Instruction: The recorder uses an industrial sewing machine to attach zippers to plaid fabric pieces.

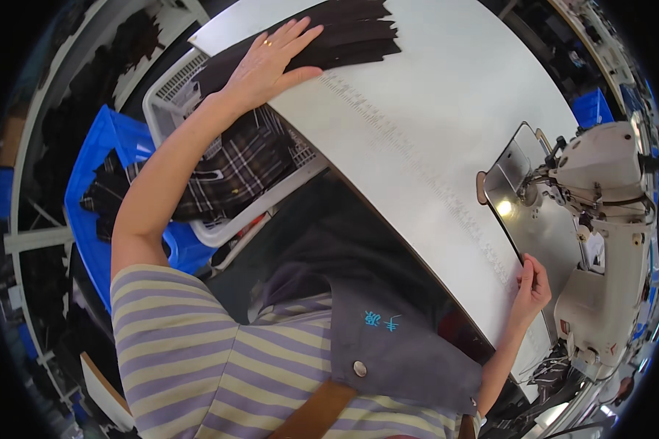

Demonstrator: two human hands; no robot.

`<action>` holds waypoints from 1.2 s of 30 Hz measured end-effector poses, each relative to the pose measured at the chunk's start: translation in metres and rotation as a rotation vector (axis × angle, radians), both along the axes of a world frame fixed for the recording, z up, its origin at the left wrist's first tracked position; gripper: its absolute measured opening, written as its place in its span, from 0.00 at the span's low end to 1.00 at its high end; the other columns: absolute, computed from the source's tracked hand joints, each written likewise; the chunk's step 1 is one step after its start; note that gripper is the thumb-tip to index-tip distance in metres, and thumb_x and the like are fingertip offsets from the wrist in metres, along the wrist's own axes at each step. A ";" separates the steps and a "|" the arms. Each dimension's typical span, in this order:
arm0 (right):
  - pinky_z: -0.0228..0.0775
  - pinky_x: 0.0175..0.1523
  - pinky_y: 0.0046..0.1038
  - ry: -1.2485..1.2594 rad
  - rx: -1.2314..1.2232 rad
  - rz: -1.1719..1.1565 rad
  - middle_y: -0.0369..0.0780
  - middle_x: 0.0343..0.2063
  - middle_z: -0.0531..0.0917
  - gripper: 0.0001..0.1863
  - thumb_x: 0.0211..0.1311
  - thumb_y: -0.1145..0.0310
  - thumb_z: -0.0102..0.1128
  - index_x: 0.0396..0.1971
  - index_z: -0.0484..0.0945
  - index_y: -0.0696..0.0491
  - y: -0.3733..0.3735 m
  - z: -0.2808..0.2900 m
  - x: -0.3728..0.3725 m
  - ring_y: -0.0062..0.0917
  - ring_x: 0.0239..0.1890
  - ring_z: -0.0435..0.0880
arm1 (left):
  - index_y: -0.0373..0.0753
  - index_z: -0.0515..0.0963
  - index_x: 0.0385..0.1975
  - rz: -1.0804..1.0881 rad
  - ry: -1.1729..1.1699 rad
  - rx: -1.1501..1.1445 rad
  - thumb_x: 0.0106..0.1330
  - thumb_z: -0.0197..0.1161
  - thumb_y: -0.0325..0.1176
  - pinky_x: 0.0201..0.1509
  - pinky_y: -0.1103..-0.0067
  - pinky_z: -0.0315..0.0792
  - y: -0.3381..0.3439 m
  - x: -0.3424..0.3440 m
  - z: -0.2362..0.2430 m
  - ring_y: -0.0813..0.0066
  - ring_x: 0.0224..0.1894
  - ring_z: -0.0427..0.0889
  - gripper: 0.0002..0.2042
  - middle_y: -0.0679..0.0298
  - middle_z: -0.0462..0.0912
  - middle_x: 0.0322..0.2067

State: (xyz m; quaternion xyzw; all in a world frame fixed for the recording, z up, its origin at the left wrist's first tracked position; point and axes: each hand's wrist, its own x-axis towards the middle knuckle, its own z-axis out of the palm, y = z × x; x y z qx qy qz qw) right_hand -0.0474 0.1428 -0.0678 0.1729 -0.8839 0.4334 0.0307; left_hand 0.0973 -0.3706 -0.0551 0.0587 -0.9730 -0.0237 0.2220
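Left hand [271, 62] fingers spread flat on the dark fabric strips [337, 33] stacked far-left | right hand [532, 285] curled shut, pinching nothing visible, near the sewing machine [608, 241] | step looks like picking a strip; next calls for sliding one rightward | white table [417, 132], plaid-filled basket [176, 95], blue crate [99, 146] left.
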 end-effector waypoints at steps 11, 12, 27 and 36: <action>0.61 0.29 0.12 0.042 0.033 0.010 0.30 0.29 0.81 0.08 0.66 0.71 0.57 0.38 0.83 0.58 0.010 -0.004 -0.004 0.10 0.24 0.69 | 0.34 0.76 0.33 0.431 -0.396 0.411 0.56 0.65 0.38 0.43 0.63 0.75 0.004 0.140 -0.171 0.50 0.42 0.80 0.14 0.50 0.79 0.34; 0.61 0.29 0.12 0.045 0.027 0.006 0.30 0.29 0.81 0.08 0.66 0.71 0.57 0.38 0.83 0.58 0.010 -0.004 -0.004 0.10 0.24 0.69 | 0.35 0.75 0.38 0.566 -0.522 0.413 0.55 0.64 0.37 0.46 0.63 0.75 -0.005 0.138 -0.188 0.50 0.45 0.79 0.15 0.49 0.79 0.38; 0.62 0.30 0.14 0.034 0.007 0.007 0.31 0.27 0.79 0.08 0.64 0.74 0.58 0.40 0.82 0.58 0.004 0.002 0.002 0.11 0.26 0.71 | 0.37 0.76 0.35 0.991 0.769 1.512 0.59 0.62 0.36 0.31 0.77 0.72 -0.052 0.189 -0.126 0.78 0.30 0.75 0.10 0.68 0.76 0.28; 0.53 0.70 0.34 -0.230 -0.103 0.775 0.49 0.64 0.64 0.52 0.46 0.61 0.76 0.68 0.53 0.56 -0.096 0.020 0.085 0.40 0.67 0.62 | 0.33 0.74 0.43 -0.023 0.210 1.540 0.64 0.61 0.33 0.49 0.78 0.72 0.145 0.102 0.017 0.76 0.42 0.78 0.12 0.63 0.79 0.38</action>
